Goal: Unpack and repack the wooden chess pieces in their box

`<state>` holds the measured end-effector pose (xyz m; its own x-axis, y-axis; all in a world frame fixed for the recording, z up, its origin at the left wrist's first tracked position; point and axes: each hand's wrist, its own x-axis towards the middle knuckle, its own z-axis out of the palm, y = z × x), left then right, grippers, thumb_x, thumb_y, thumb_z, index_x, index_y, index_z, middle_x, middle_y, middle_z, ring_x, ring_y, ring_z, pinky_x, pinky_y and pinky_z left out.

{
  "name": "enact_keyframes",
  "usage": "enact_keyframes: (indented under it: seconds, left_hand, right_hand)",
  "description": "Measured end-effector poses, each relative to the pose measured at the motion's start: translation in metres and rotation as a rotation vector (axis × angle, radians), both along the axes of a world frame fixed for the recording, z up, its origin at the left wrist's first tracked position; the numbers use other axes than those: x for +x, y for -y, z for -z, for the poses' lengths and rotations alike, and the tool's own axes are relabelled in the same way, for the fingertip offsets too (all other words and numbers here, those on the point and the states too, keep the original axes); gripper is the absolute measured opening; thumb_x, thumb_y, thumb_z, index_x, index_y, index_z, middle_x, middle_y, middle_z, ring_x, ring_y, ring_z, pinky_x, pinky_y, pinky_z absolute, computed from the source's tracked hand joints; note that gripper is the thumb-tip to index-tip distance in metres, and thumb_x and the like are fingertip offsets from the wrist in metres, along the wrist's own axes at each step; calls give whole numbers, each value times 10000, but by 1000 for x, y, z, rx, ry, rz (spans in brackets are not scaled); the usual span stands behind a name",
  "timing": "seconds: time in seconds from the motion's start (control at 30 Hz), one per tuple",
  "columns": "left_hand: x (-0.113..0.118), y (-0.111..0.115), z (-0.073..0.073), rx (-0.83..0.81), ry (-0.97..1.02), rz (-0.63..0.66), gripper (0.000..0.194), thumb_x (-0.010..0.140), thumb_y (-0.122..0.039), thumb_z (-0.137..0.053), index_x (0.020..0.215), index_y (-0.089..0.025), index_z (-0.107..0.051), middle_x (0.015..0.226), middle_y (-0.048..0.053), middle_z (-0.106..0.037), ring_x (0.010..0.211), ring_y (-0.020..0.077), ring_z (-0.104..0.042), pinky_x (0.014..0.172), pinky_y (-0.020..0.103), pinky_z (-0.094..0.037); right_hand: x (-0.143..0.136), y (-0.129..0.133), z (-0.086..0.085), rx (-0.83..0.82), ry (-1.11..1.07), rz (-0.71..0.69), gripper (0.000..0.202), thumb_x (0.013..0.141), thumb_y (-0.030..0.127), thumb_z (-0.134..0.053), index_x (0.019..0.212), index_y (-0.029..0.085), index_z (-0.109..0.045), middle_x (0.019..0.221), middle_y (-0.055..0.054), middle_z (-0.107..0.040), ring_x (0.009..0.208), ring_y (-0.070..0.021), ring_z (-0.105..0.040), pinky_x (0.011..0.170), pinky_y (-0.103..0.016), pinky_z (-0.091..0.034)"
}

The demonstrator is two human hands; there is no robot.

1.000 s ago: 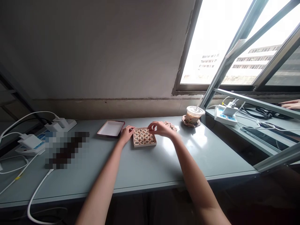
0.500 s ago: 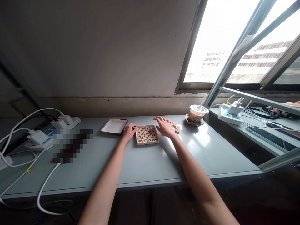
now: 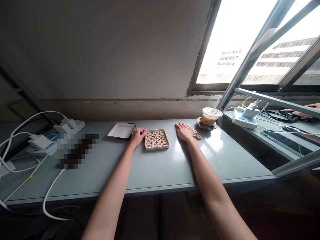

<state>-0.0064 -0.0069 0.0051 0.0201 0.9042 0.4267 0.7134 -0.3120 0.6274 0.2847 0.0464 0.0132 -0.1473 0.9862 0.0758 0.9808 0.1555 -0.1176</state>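
A shallow square box (image 3: pixel 157 149) on the desk holds round wooden Chinese chess pieces (image 3: pixel 154 136) in rows, marked with dark characters. My left hand (image 3: pixel 137 136) is at its left side, the fingers bent in at the far left corner. To the right of the box, my right hand (image 3: pixel 184 132) lies palm down on the desk with its fingers spread. A group of loose chess pieces (image 3: pixel 195 132) sits against that hand's right side, some partly hidden by it. The box lid (image 3: pixel 121 130) rests inside-up, left of my left hand.
A lidded drink cup (image 3: pixel 210 117) with a straw stands on a holder at the back right. Power strips with plugs and white cables (image 3: pixel 41 142) occupy the left side. Another strip (image 3: pixel 245 119) lies beyond the metal frame, where another person's hand (image 3: pixel 303 111) shows near black cables.
My right hand has moved right, away from the box's edge, and come down beside the loose pieces, which now lie further right. My left hand stays at the box. The view has shifted slightly.
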Motion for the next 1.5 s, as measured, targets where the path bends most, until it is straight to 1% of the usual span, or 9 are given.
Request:
enact_keyframes:
  seconds: [0.13,0.23,0.3,0.37,0.57,0.7,0.83,1.33,1.5]
  left_hand:
    - [0,2,-3,-33,26,9,187,806,-178,-506,863,-156,-683,948,72,-679,877,176,-616,831,303,-476]
    - [1,5,-6,-85,66,54,175,792,-203,-531,855,-170,-692,952,60,-686,871,174,-623,813,289,-481]
    - [2,7,-8,-112,92,96,172,787,-226,-543,845,-176,-697,943,52,-690,880,174,-626,812,278,-480]
    - [3,8,-9,-126,113,117,172,783,-245,-551,838,-173,-698,936,53,-692,893,176,-625,822,273,-475]
    - [5,9,-11,-133,112,100,167,780,-245,-545,824,-177,-691,928,49,-695,897,180,-621,823,278,-465]
    - [4,10,-11,-117,98,68,142,761,-223,-560,794,-170,-688,908,51,-696,877,179,-623,808,275,-467]
    - [2,9,-10,-91,66,11,128,737,-192,-581,784,-171,-698,893,45,-699,827,167,-622,783,271,-469]
    - [1,10,-8,-76,41,-1,119,743,-191,-592,787,-178,-702,890,45,-693,813,172,-619,782,284,-476]
    - [1,11,-8,-75,32,3,128,749,-193,-582,798,-169,-699,902,50,-694,817,175,-618,781,286,-471]
  right_hand:
    - [-10,8,-8,107,-43,-39,471,955,304,-289,1414,230,-365,1519,-46,-221,1394,-291,-173,1077,-619,-161]
    - [-39,21,-19,216,-124,-342,443,944,288,-366,1384,260,-410,1472,-38,-341,1345,-248,-297,1079,-511,-246]
    - [-60,32,-25,183,-147,-555,388,927,254,-416,1305,276,-505,1376,-33,-477,1252,-215,-420,1029,-420,-327]
    - [-78,42,-29,173,-118,-651,348,905,223,-462,1231,285,-567,1272,-37,-564,1163,-208,-489,978,-386,-351]
    - [-77,51,-38,246,-81,-572,273,900,289,-507,1148,231,-604,1137,-85,-604,1054,-218,-521,918,-374,-338]
    - [-56,47,-47,161,-18,-516,201,892,335,-525,983,247,-681,1080,-75,-610,1015,-233,-514,869,-373,-351]
    - [-51,44,-46,81,-6,-515,214,896,328,-510,1037,263,-658,1115,-77,-578,1055,-249,-490,860,-391,-367]
    - [-54,39,-39,103,-250,-611,64,811,258,-616,848,206,-608,916,-39,-610,909,-196,-527,730,-271,-400]
    - [-54,37,-41,63,-349,-468,109,833,282,-581,920,217,-569,902,-9,-650,717,-144,-547,593,-236,-343]
